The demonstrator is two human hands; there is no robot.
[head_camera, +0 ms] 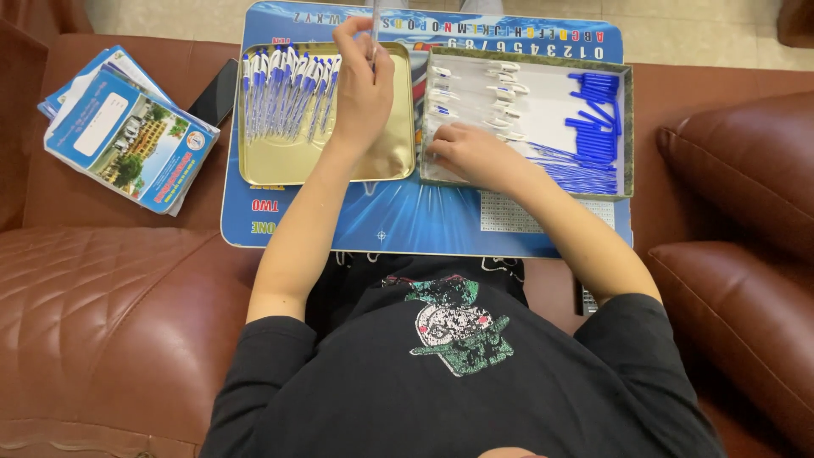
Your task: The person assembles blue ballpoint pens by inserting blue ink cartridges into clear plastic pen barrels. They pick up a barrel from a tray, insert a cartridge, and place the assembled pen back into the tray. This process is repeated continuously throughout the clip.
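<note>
Clearly, the left hand [363, 80] pinched a clear pen barrel [374, 21] above the gold tray [394, 165]; the right hand [462, 148] fingered white clips [500, 89], which could scatter if nudged.

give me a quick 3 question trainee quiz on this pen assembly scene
1. True or false: the left hand holds a clear pen barrel above the gold tray.
2. Where does the right hand rest? A) on the booklets B) in the white-lined tray C) on the sofa
3. What colour are the loose caps and refills in the right tray?

Key: 1 true; 2 B; 3 blue.
</note>
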